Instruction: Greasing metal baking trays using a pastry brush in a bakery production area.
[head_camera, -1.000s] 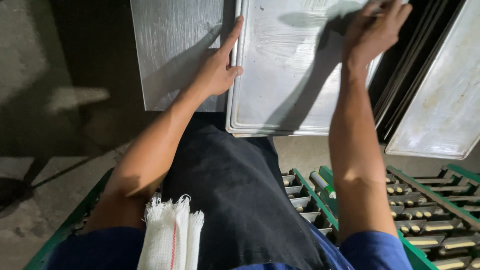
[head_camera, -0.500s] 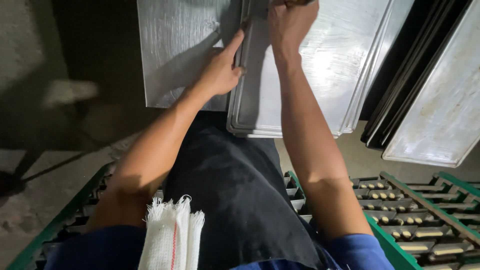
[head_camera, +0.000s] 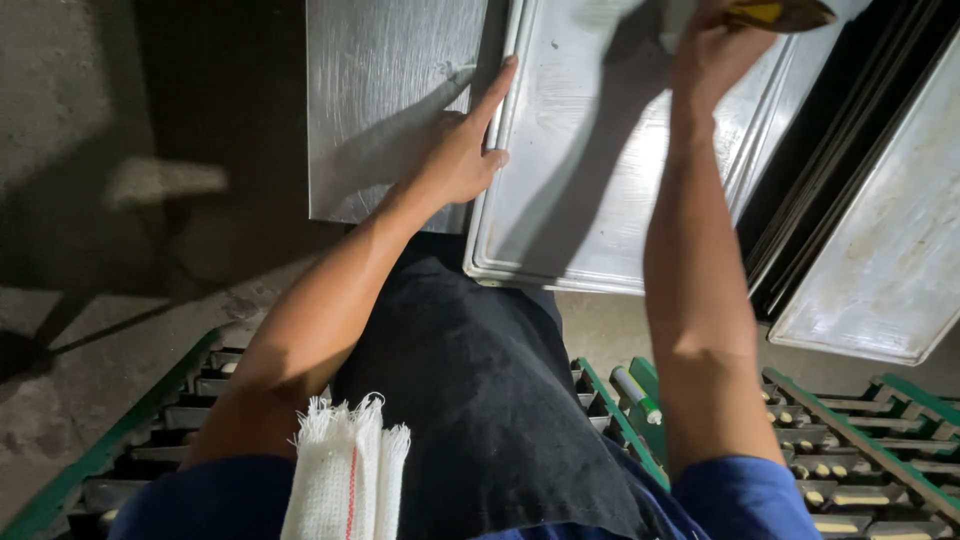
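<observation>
A shallow rectangular metal tray (head_camera: 590, 200) rests tilted on my lap, over a black apron (head_camera: 480, 400). My left hand (head_camera: 462, 150) grips its left rim, index finger stretched up along the edge. My right hand (head_camera: 715, 45) is at the tray's upper part, closed on a brownish-yellow pad or cloth (head_camera: 780, 12) that is cut off by the top of the view. A folded white woven cloth (head_camera: 345, 470) with a red stripe lies over my left thigh.
A flat metal sheet (head_camera: 385, 100) stands behind the tray on the left. More trays (head_camera: 890, 260) lean stacked at the right. A green slatted crate or rack (head_camera: 850, 440) sits under me on a concrete floor (head_camera: 100, 250).
My right hand swept from the tray's right side toward its middle, then up to the top centre, now showing the pad in it. My left hand kept its hold on the left rim.
</observation>
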